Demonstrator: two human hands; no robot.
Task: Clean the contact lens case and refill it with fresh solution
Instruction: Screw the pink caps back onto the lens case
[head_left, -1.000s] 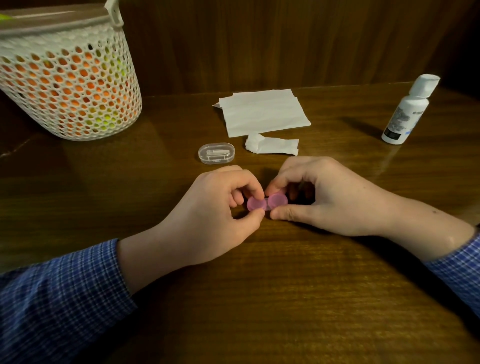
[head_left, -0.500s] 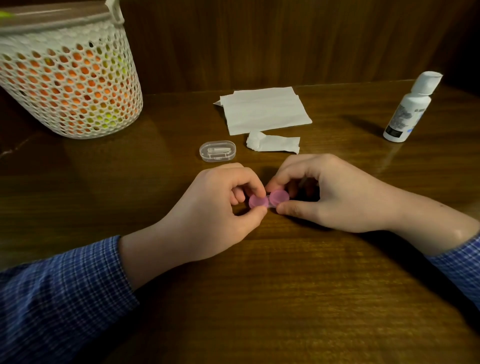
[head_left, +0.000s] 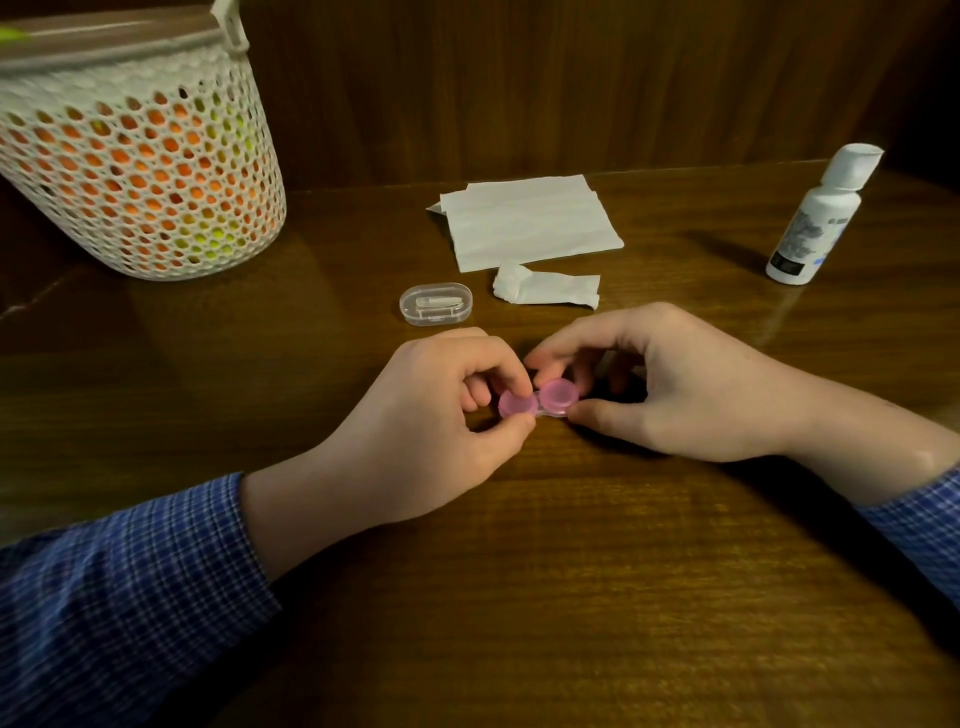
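A pink contact lens case (head_left: 540, 402) with two round caps lies on the wooden table (head_left: 571, 597) in the middle of the view. My left hand (head_left: 426, 426) pinches its left cap between thumb and forefinger. My right hand (head_left: 691, 384) pinches the right cap the same way, its other fingers curled behind the case. A white solution bottle (head_left: 810, 223) with a white cap stands closed at the far right.
A flat white tissue (head_left: 530, 221) and a crumpled one (head_left: 545, 288) lie behind my hands. A small clear oval box (head_left: 436, 304) sits left of the crumpled tissue. A white mesh basket (head_left: 135, 171) with orange contents stands at the back left.
Both hands stay on the pink case; my fingers have shifted slightly on the caps. The rest of the table is as before.
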